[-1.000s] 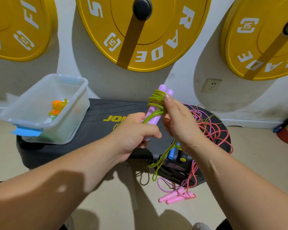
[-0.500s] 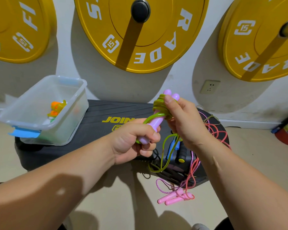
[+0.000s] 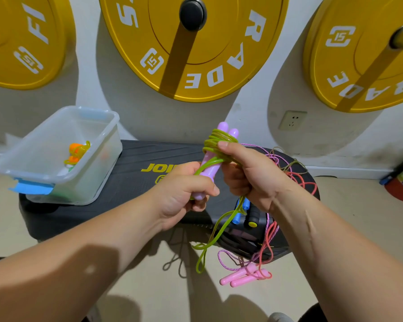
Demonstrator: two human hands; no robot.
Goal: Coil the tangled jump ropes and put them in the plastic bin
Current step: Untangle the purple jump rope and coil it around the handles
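Left grip [image 3: 184,189] is clamping the lower end of the purple handles [image 3: 223,127], which are standing side by side and tilted slightly. Right grip [image 3: 249,175] is holding the green rope [image 3: 215,141], thumb pinning the wraps near the handle tops. The loose tail is hanging toward 6 o'clock, below both hands.

Step in hand, my read: winding the last of the rope.
- Thumb should be staying on the newest wrap while the tail is fed under light tension.
- Turns should be laying side by side down toward the left grip, not stacking.
- The tail is passing close to the tangled pile [image 3: 286,173] at 4 o'clock, so I'm expecting a snag risk there.
- The end should be tucked under a wrap, or the coil is springing open in the bin.

Plastic bin [image 3: 98,173] is sitting at 9 o'clock on the step platform [image 3: 135,156], well apart from the hands.

Counts:
- purple handles: 2
- pink handles [image 3: 244,275]: 2, hanging off the platform at 5 o'clock
- blue handles [image 3: 236,219]: looking like 2
- black handle [image 3: 253,218]: 1 showing
- coiled orange-handled rope [image 3: 76,152] in the bin: 1 clear
- yellow weight plates [image 3: 196,66] on the wall: 3
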